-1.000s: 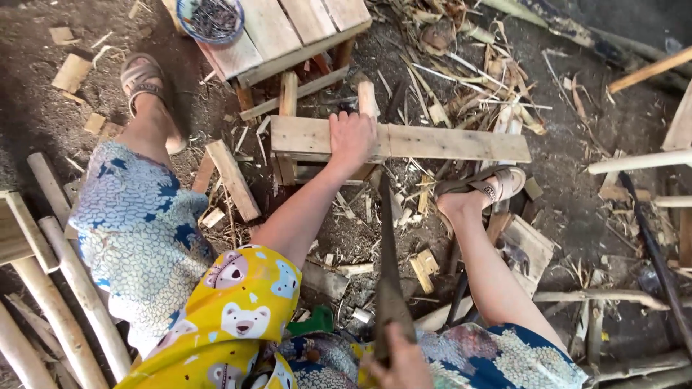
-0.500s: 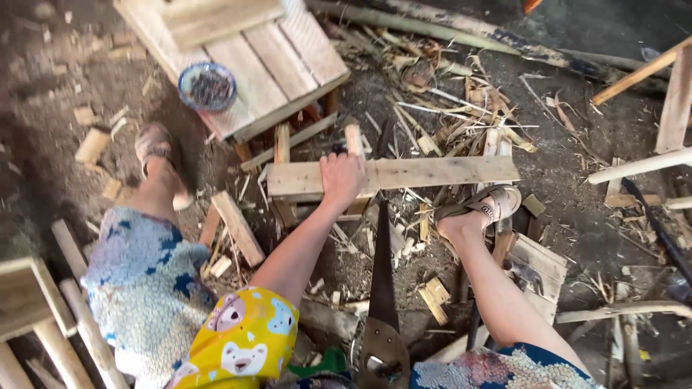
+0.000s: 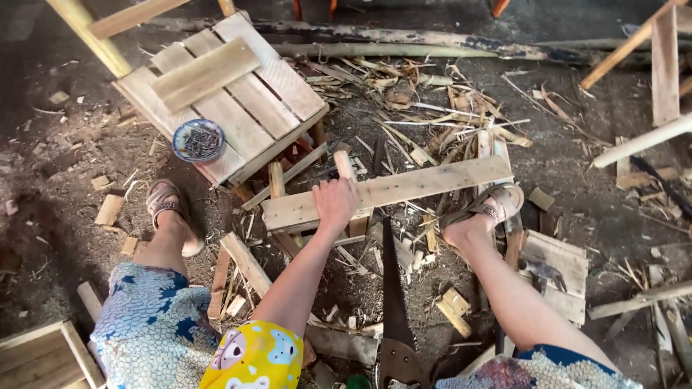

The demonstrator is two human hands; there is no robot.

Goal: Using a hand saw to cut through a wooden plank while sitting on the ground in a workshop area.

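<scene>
My left hand [image 3: 335,205] presses down on a long pale wooden plank [image 3: 425,184] that lies across smaller wood pieces on the dirt floor. My arm reaches out from a yellow patterned sleeve. A handsaw [image 3: 393,288] lies with its blade pointing toward the plank just right of my hand, its handle [image 3: 400,364] at the bottom edge. My right hand is out of the frame. My sandalled right foot [image 3: 484,212] rests by the plank's right end, and my left foot [image 3: 169,212] is planted at the left.
A slatted wooden stool [image 3: 245,101] stands at the upper left with a small bowl of nails [image 3: 199,140] on its corner. Offcuts, shavings and bamboo strips [image 3: 432,101] litter the ground. More planks [image 3: 663,65] and poles lie at the right.
The view has shifted up and back, showing more of the slatted stool. My left hand stays on the plank. My right hand, seen a second ago at the saw handle, has left the view.
</scene>
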